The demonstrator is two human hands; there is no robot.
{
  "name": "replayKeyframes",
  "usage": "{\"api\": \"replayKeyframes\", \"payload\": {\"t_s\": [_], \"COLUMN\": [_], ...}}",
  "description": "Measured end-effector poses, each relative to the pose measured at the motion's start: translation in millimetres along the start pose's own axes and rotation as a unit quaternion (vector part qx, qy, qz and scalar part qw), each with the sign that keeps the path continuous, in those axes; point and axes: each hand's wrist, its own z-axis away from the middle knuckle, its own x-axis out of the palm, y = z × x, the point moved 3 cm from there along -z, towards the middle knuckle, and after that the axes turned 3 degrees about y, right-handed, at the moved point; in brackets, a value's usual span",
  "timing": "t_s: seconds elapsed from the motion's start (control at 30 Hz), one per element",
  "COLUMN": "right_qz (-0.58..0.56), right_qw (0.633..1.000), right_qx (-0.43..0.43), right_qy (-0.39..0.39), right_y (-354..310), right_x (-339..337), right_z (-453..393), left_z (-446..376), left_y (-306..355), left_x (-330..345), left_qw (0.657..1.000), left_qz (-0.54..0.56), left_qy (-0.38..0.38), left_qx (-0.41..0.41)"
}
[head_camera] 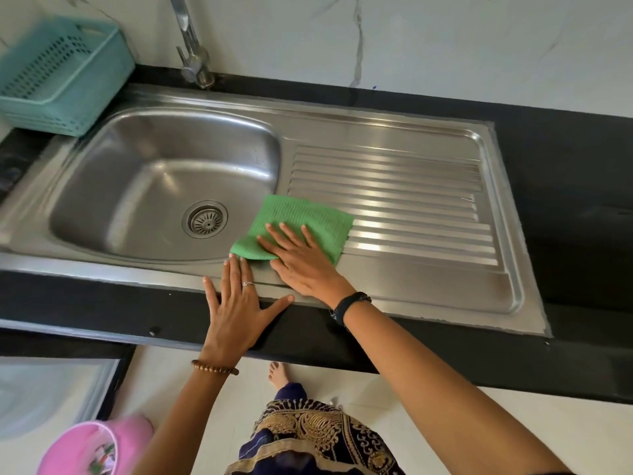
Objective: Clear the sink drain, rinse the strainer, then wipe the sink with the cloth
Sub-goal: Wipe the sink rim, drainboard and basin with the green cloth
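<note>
A stainless steel sink (144, 207) has its round strainer (205, 219) seated in the drain at the bowl's bottom. A folded green cloth (301, 217) lies flat across the bowl's right rim and the near end of the ribbed drainboard (411, 200). My right hand (301, 258) presses flat on the cloth with fingers spread. My left hand (236, 303) rests flat on the sink's front rim and the black counter edge, empty, its fingertips just beside the cloth's near corner.
A chrome tap (193, 60) rises behind the bowl. A teal plastic basket (58, 77) sits at the back left. The black counter (565, 207) surrounds the sink. A pink bin (92, 447) stands on the floor at lower left.
</note>
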Motion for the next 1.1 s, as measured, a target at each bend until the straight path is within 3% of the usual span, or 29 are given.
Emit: {"api": "replayKeyframes", "payload": {"t_s": [0.17,0.33,0.67,0.9,1.1], "right_qz": [-0.016,-0.028,-0.004,0.06,0.04], "right_qw": [1.0,0.996,0.954,0.924,0.902], "right_qx": [0.0,0.082,0.297,0.375,0.425], "right_qy": [-0.005,0.025,0.045,0.052,0.068], "right_y": [15,64,174,168,142], "right_x": [1,-8,-35,-37,-35], "right_z": [47,106,205,236,247], "left_z": [6,18,28,27,29], "left_y": [21,70,98,91,59], "left_x": [0,12,17,15,5], "left_qw": [0.998,0.989,0.988,0.984,0.986], "left_qz": [0.014,0.015,-0.055,-0.049,-0.013], "left_qy": [-0.009,-0.029,-0.056,-0.062,-0.058], "left_qx": [0.052,0.144,0.131,0.158,0.156]}}
